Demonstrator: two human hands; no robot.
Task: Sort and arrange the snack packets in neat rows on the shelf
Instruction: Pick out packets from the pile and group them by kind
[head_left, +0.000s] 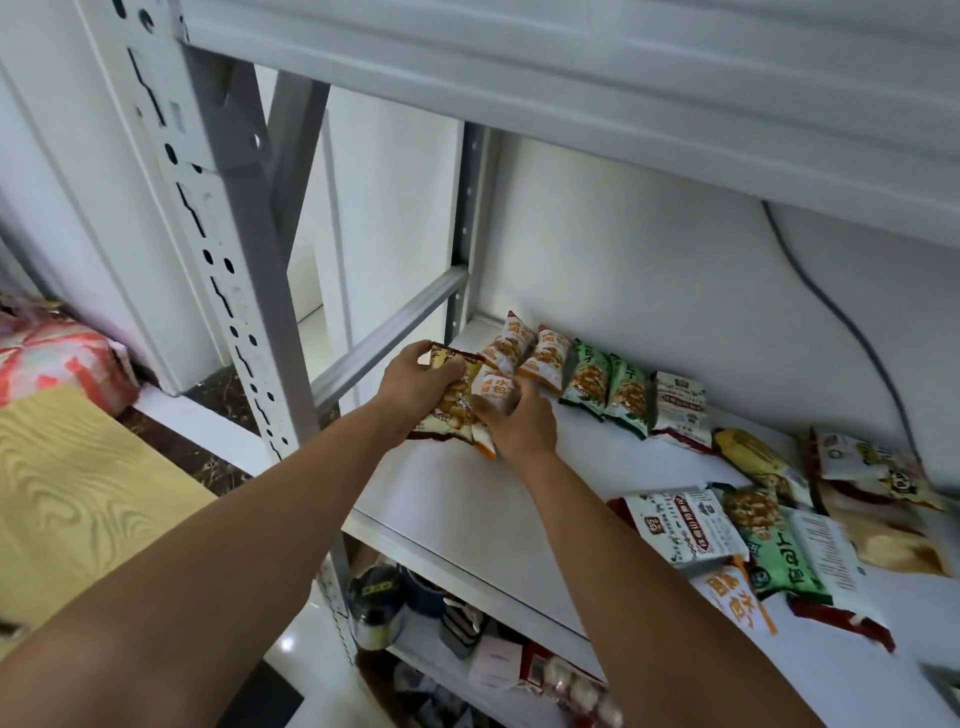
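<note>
On the white shelf (447, 488), a row of snack packets runs along the back wall: two orange-and-white packets (524, 351), two green packets (608, 389), then a white-and-green packet (678, 405). My left hand (415, 387) grips a yellow-brown packet (452, 410) at the row's left end. My right hand (519, 423) holds an orange-and-white packet (493, 397) right beside it. A loose heap of mixed packets (769, 525) lies at the right of the shelf.
A grey perforated upright (228, 260) stands left of my arms and an upper shelf (571, 93) hangs overhead. A grey cable (852, 332) runs down the back wall. The lower shelf (467, 644) holds cans and boxes. A wood-grain surface (78, 493) is at left.
</note>
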